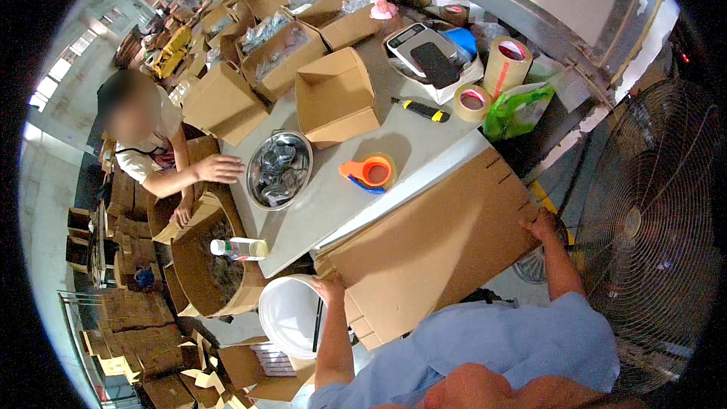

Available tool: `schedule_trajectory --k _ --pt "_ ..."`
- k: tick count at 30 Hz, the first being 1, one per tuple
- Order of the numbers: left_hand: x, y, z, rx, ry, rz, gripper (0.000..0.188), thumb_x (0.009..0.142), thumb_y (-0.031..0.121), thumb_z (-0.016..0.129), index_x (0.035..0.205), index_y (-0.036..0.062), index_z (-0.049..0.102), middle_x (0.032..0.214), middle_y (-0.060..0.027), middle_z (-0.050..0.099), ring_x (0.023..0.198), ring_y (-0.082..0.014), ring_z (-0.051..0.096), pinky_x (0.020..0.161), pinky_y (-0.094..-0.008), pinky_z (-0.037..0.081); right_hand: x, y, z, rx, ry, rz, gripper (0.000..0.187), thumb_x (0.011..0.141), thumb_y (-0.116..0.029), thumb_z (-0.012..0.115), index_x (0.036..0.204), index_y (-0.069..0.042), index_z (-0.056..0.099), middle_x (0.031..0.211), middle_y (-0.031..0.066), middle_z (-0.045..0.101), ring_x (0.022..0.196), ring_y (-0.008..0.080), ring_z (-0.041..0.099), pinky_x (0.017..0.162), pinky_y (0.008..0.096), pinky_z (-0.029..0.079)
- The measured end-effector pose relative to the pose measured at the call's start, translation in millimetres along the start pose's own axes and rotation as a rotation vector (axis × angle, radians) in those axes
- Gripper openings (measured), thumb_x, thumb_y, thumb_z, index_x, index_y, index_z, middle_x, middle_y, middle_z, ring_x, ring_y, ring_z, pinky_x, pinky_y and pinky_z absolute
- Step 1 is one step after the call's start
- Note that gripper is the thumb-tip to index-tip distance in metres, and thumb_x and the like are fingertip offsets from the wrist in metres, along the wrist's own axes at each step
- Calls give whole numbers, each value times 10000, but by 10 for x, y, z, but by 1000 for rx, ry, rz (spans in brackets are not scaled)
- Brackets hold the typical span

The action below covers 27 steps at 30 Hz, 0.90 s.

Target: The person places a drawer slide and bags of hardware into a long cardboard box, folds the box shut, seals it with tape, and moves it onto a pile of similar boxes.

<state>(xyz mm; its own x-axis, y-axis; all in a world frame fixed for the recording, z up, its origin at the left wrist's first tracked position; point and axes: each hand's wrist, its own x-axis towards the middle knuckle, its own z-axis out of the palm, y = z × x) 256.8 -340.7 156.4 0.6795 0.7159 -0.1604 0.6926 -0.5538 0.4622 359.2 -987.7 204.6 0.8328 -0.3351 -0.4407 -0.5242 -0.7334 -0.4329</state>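
Note:
A flat, folded cardboard box [439, 238] lies between my hands, tilted against the near edge of the grey table [303, 231]. My left hand [330, 291] is closed on its left edge, beside a white bucket [276, 318]. At the opposite edge, close to the slotted flaps, my right hand [541, 226] grips the same board. Beyond the cardboard, an orange tape dispenser [354, 169] rests on the tabletop. Farther back are a yellow-and-black utility knife [421, 110] and a small open carton [335, 98]. My fingers' undersides are hidden behind the board.
A co-worker's hand [219, 169] reaches toward a steel bowl [309, 170] of small dark packed parts. A bottle [238, 248] stands by the table's left edge. Tape rolls [506, 67] and a scale [424, 45] sit at the back right. A large fan [651, 220] stands on my right.

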Motion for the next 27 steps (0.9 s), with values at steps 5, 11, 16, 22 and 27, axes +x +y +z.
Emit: schedule_trajectory --k 5,11,16,22,27 --pt "-451 1592 -154 446 -169 413 971 670 405 731 1398 58 191 1453 -159 172 1346 -360 117 1072 -531 118 331 -517 -195 -373 149 -533 1014 509 -307 820 1333 -18 305 1351 203 337 1228 367 333 1045 432 273" --pt "-60 2141 260 566 -730 589 983 539 459 793 1355 158 335 1441 -50 253 1334 -249 223 1001 -628 203 229 -2495 -4 -828 -73 -923 951 512 -304 824 1309 -71 362 1379 188 304 1254 356 310 1012 456 311" --pt "-4 2117 469 664 -892 706 1011 442 461 835 1305 154 406 1266 -115 493 1159 -292 470 975 -490 343 941 -2687 569 -980 -885 -72 714 522 -389 836 1115 -85 580 1287 142 464 1167 313 456 930 418 405" --pt "74 2503 -16 620 -1174 763 603 502 401 825 1002 115 647 1055 -101 624 1005 -256 561 859 -382 434 573 -2915 -99 -1011 -1137 -201 639 568 -450 814 1063 -88 635 1194 72 573 1067 266 544 873 396 436" --pt "17 2598 -300 551 -1258 941 416 621 365 747 969 145 684 992 -57 659 945 -215 580 847 -367 425 549 -2789 -144 -939 -1006 -487 670 540 -452 818 1066 -84 627 1094 85 625 995 242 586 839 381 452"
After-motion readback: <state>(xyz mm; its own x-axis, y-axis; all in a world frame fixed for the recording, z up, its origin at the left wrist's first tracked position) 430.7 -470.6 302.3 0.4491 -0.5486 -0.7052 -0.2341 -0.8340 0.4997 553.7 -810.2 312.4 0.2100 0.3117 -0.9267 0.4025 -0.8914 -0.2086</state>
